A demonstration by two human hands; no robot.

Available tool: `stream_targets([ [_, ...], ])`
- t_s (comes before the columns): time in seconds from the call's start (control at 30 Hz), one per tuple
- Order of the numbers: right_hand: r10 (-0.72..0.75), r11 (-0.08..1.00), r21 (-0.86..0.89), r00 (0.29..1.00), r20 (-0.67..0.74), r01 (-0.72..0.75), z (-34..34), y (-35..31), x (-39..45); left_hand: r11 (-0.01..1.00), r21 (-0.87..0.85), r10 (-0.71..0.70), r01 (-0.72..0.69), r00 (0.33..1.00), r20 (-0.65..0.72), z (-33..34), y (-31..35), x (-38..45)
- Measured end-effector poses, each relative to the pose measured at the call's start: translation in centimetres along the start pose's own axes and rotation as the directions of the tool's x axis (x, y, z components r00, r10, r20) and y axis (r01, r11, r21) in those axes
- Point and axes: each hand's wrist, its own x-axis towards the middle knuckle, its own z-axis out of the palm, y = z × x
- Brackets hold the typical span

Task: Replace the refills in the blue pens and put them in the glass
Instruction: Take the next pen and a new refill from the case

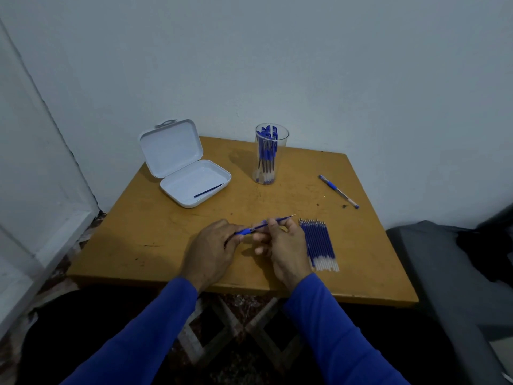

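Pen (245, 231) sits between my two hands, held just above the table (155, 237) near its front edge. My left hand (213, 252) grips the blue grip end, fingers curled round it. My right hand (280, 245) pinches the refill (277, 219) between thumb and fingertips; the refill runs up and to the right from the pen, its metal tip showing just past my right fingers. I cannot tell how far the refill sits inside the pen, since my fingers cover the join.

Just right of my right hand: a row of refills (319, 245) lying flat side by side, tips pointing away from me, clear ends toward me. They lie close beside the hand; I cannot tell if they touch it.

Beyond my hands, slightly right of centre: the glass (271, 157), upright, holding several blue pens that stand in it.

Far right of the glass, well beyond my right hand: a single pen (338, 191) lying flat on the table at a slant.

Beyond my left hand: a white box (191, 173), lid open and tilted back toward the wall. One thin dark refill (208, 190) lies in its tray.

Both sleeves (155, 329) blue.
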Motion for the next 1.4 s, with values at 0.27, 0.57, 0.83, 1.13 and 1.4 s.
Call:
stream_targets([
  [0.27, -0.157, 0.987, -0.077, 0.958, -0.239, 0.142, -1.0, -1.1, 0.9, 1.0, 0.001, -0.031, 0.031, 1.0, -0.004, 0.1, 0.1, 0.0],
  [0.57, -0.435, 0.636, -0.769, 0.855, -0.283, 0.069, -7.4, -2.5, 1.5, 0.999, 0.012, -0.032, 0.032, 0.999, -0.011, 0.3, 0.0, 0.1],
  [0.83, -0.446, 0.483, -0.874, 0.845, -0.297, -0.052, -11.9, -2.5, 1.5, 1.0, 0.007, -0.023, 0.023, 0.999, -0.031, 0.5, -0.4, 0.2],
  [1.13, -0.341, 0.462, -0.871, 0.872, -0.352, -0.17, -12.1, -2.7, 2.5, 0.999, 0.025, -0.025, 0.026, 1.0, -0.017, 0.6, -0.7, 0.3],
  [1.4, -0.312, 0.416, -0.888, 0.887, -0.34, -0.194, -12.0, -2.9, 2.6, 0.999, 0.018, -0.034, 0.034, 0.999, -0.016, 0.6, -0.6, 0.3],
])
